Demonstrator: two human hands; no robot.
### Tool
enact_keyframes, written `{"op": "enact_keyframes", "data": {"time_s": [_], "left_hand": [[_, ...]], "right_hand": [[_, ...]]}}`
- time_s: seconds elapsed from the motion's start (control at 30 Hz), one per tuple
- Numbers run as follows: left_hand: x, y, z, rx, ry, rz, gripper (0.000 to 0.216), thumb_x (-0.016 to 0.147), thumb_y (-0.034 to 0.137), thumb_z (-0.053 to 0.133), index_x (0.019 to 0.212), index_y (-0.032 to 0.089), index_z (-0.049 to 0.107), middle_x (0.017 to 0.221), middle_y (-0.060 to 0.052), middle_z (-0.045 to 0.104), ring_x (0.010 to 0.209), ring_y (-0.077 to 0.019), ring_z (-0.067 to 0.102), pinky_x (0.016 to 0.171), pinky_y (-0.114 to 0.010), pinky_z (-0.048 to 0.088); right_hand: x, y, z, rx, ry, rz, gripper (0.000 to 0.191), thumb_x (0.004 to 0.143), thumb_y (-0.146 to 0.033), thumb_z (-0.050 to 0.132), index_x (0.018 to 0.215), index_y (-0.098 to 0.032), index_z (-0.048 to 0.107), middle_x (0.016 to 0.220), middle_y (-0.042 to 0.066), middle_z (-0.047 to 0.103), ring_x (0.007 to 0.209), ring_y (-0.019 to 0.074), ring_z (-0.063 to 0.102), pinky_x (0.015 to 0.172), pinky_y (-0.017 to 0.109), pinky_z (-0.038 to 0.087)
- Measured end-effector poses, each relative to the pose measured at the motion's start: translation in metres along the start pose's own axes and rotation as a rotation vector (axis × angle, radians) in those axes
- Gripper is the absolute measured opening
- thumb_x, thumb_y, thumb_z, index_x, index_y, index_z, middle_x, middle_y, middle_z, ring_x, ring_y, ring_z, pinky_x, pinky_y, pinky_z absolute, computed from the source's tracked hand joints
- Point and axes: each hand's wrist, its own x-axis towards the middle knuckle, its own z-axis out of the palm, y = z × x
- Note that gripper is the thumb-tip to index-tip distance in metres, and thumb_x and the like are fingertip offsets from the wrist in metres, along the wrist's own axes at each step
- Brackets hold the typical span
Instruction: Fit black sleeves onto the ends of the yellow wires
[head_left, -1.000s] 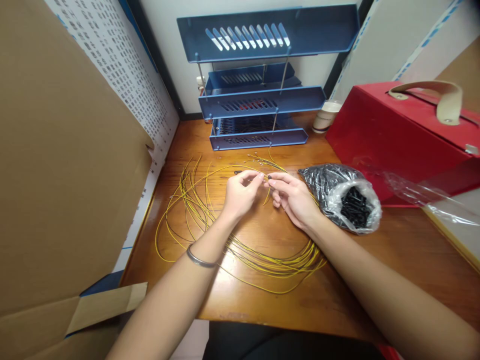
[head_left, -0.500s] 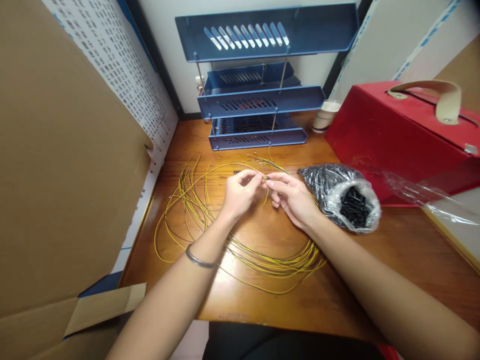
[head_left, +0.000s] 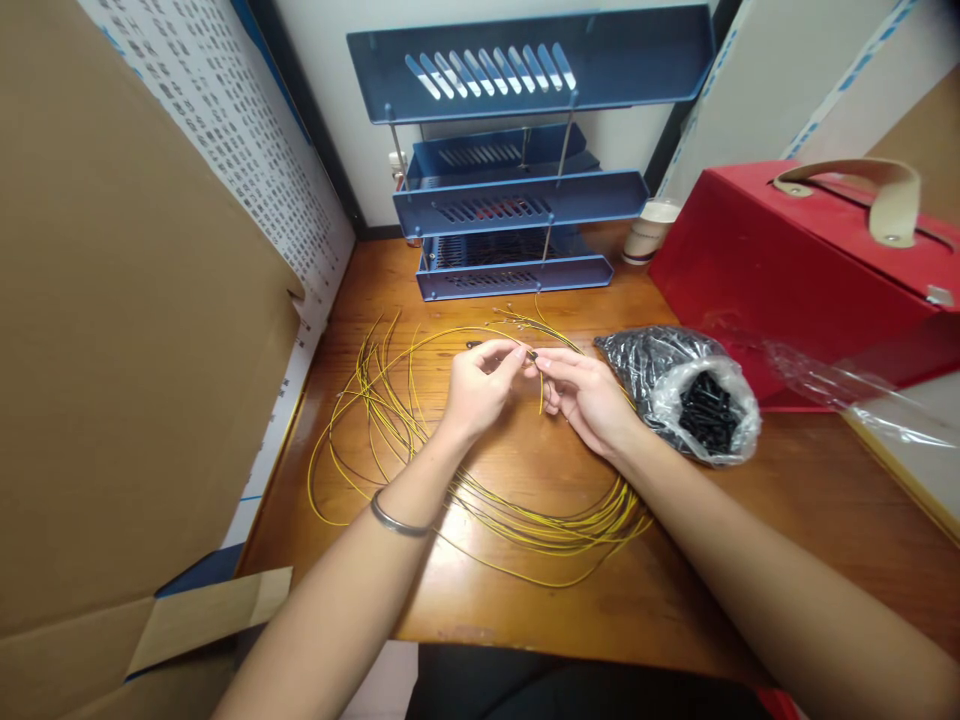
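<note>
My left hand (head_left: 484, 382) is closed in a pinch on a yellow-and-black wire, thumb against forefinger. Close against it, my right hand (head_left: 581, 390) pinches a small black piece (head_left: 532, 356) at the wire, its exact kind too small to tell. A short wire end (head_left: 541, 395) hangs down between the two hands. Beneath both arms lies a loose coil of yellow and black wires (head_left: 555, 530). Another small black piece (head_left: 474, 345) rests on the table behind my left hand. Right of my right hand, an open plastic bag (head_left: 652, 375) holds many small black pieces (head_left: 707, 412).
A blue tiered tray rack (head_left: 517, 275) stands at the back of the wooden table (head_left: 480, 610). To its right are a paper cup (head_left: 649, 235) and a red box (head_left: 765, 280) with a beige handle. A cardboard panel (head_left: 142, 330) walls the left side.
The short wire end between my hands has swung slightly and now hangs straighter. My hands stay in nearly the same place, with only small finger movement.
</note>
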Motion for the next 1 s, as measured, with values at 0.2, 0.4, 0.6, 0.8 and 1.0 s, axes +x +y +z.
{"op": "enact_keyframes", "data": {"time_s": [0.2,0.4,0.6,0.8,1.0], "left_hand": [[0.0004,-0.0013,-0.0014,0.013,-0.017,0.009,0.023,0.081,0.038,0.072,0.078,0.015,0.072,0.075,-0.005,0.073,0.071,-0.0154,0.066,0.066,-0.026,0.053],[0.0008,-0.0035,-0.0003,0.017,0.014,0.012,0.022,0.080,0.037,0.073,0.077,0.015,0.071,0.073,-0.005,0.073,0.067,-0.0143,0.065,0.066,-0.026,0.053],[0.0009,-0.0027,0.0000,0.037,0.037,0.000,0.019,0.079,0.033,0.072,0.075,0.015,0.070,0.072,-0.004,0.071,0.066,-0.0131,0.064,0.064,-0.025,0.051],[0.0013,-0.0026,-0.0005,0.068,0.078,0.017,0.018,0.083,0.033,0.069,0.078,0.016,0.070,0.073,-0.004,0.071,0.069,-0.0135,0.064,0.066,-0.025,0.051],[0.0005,0.0000,-0.0016,0.025,0.054,-0.011,0.020,0.080,0.035,0.073,0.080,0.016,0.071,0.077,-0.005,0.072,0.070,-0.0142,0.065,0.063,-0.024,0.051]], "right_hand": [[-0.0001,0.0005,0.0009,-0.001,0.007,-0.004,0.028,0.062,-0.030,0.082,0.084,-0.015,0.074,0.075,0.001,0.069,0.045,0.0068,0.043,0.040,0.023,0.034],[0.0001,0.0010,-0.0001,-0.002,0.005,-0.003,0.029,0.062,-0.029,0.083,0.085,-0.014,0.074,0.075,0.001,0.069,0.045,0.0063,0.043,0.040,0.022,0.034],[-0.0005,0.0005,-0.0001,-0.005,0.000,0.006,0.032,0.061,-0.030,0.084,0.086,-0.014,0.074,0.074,0.000,0.070,0.044,0.0058,0.044,0.040,0.021,0.035],[-0.0009,-0.0005,0.0015,-0.025,0.004,0.002,0.031,0.061,-0.032,0.084,0.084,-0.014,0.073,0.074,0.001,0.070,0.043,0.0058,0.044,0.040,0.022,0.035],[-0.0014,-0.0009,0.0019,-0.040,-0.001,-0.007,0.028,0.063,-0.032,0.082,0.083,-0.016,0.072,0.076,0.002,0.070,0.045,0.0062,0.043,0.042,0.023,0.035]]}}
